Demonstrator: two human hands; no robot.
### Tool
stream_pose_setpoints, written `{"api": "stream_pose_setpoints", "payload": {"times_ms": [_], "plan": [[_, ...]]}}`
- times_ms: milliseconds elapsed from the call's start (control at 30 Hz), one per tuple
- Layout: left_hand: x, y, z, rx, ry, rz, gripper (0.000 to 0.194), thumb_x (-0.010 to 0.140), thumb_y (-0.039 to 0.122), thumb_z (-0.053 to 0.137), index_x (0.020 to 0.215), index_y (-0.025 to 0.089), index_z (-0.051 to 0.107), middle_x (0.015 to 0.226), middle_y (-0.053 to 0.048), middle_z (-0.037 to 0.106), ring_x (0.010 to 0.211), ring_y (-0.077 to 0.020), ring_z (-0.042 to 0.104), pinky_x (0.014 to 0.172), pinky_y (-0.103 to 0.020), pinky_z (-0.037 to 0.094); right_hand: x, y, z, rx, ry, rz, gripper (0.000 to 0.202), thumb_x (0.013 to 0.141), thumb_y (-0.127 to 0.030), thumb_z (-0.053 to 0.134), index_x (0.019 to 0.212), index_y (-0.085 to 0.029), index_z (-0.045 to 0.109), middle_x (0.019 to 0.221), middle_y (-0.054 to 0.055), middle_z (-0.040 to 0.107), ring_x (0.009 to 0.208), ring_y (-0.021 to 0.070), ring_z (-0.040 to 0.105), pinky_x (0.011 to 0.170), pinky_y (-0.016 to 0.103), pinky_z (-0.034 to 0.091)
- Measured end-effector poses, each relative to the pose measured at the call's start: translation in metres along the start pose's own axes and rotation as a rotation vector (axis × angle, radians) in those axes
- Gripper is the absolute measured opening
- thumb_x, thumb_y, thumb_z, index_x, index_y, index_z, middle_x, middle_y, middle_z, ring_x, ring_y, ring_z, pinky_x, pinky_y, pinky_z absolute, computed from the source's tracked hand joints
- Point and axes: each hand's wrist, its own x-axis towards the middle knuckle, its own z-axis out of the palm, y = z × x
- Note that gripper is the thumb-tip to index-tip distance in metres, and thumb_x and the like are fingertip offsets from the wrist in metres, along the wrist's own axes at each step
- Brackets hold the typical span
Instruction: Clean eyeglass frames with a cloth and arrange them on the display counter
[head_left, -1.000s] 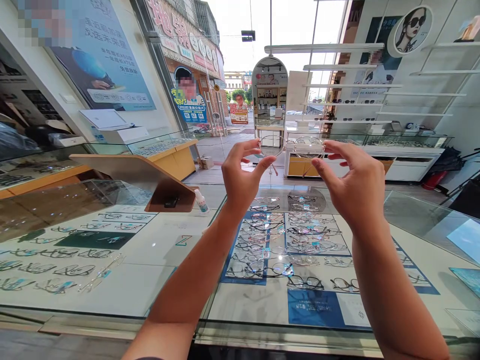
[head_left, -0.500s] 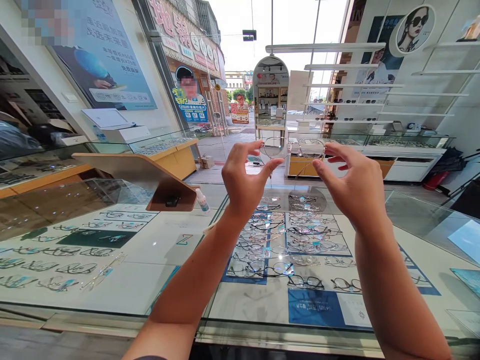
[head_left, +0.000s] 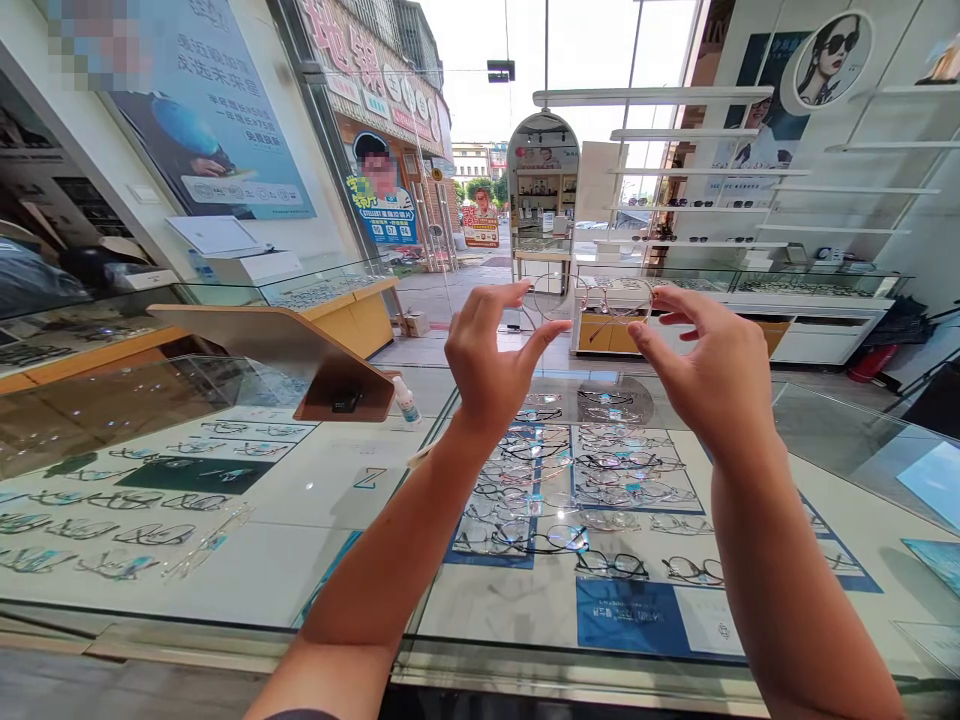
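Through the head view I see the left hand (head_left: 484, 350) and the right hand (head_left: 709, 375) raised well above the tabletop (head_left: 487, 612), with a pair of eyeglasses (head_left: 628, 300) held up between them. On each side, the index finger and thumb part in a wide C and pinch the outer end of the frame lightly; I can't tell exactly where each thumb tip meets the rim. The inner sides of both sets of fingers face each other, and the eyeglasses take up most of the space between. Below the fingers I have open air down to the glass; the tabletop's straight front edge runs nearer to me than either hand. To the left of the left fingers, the slanted board (head_left: 255, 340) and a small white bottle (head_left: 406, 402) stand well apart from them.

The held frame is thin and wiry, with large round, clear lenses and slender temples trailing beyond. Below the fingers, rows of display frames (head_left: 611, 566), dark and clear, show through smooth, reflective glass, near a matte blue-and-white card (head_left: 630, 615). Beyond the fingers rises an arched mirror (head_left: 544, 185); the board is brown and smooth-faced.
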Motion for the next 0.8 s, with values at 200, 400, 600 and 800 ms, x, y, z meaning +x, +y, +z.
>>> {"api": "stream_pose_setpoints", "payload": {"times_ms": [200, 400, 600, 800], "plan": [[0.000, 0.000, 0.000, 0.002, -0.013, -0.013, 0.046, 0.087, 0.049, 0.092, 0.122, 0.026, 0.072, 0.107, -0.003, 0.079, 0.098, -0.0215, 0.076, 0.081, -0.037, 0.055, 0.000, -0.001, 0.000, 0.001, 0.003, 0.006, 0.044, 0.097, -0.041, 0.075, 0.134, -0.017, 0.076, 0.130, 0.016, 0.080, 0.111, 0.0349, 0.077, 0.098, 0.056, 0.060], [0.000, 0.000, 0.001, -0.013, -0.013, -0.040, 0.046, 0.085, 0.049, 0.093, 0.119, 0.026, 0.073, 0.104, -0.002, 0.079, 0.096, -0.0215, 0.077, 0.081, -0.037, 0.057, 0.000, 0.001, 0.000, 0.010, 0.017, -0.009, 0.043, 0.096, -0.041, 0.075, 0.132, -0.018, 0.076, 0.128, 0.016, 0.081, 0.112, 0.0355, 0.077, 0.097, 0.056, 0.060], [-0.002, -0.008, 0.005, -0.098, -0.024, -0.092, 0.045, 0.088, 0.048, 0.091, 0.121, 0.026, 0.072, 0.112, -0.004, 0.081, 0.098, -0.0220, 0.080, 0.084, -0.038, 0.061, -0.001, 0.001, 0.002, 0.033, 0.054, -0.050, 0.041, 0.096, -0.040, 0.074, 0.132, -0.019, 0.076, 0.127, 0.014, 0.081, 0.108, 0.0329, 0.078, 0.092, 0.053, 0.060], [-0.004, -0.015, 0.009, -0.183, -0.053, -0.131, 0.047, 0.089, 0.049, 0.090, 0.125, 0.027, 0.070, 0.122, -0.005, 0.081, 0.108, -0.0249, 0.081, 0.092, -0.040, 0.065, -0.001, 0.001, 0.005, 0.046, 0.113, -0.124, 0.038, 0.099, -0.037, 0.069, 0.134, -0.022, 0.074, 0.130, 0.013, 0.078, 0.107, 0.0310, 0.077, 0.089, 0.050, 0.061]]}}
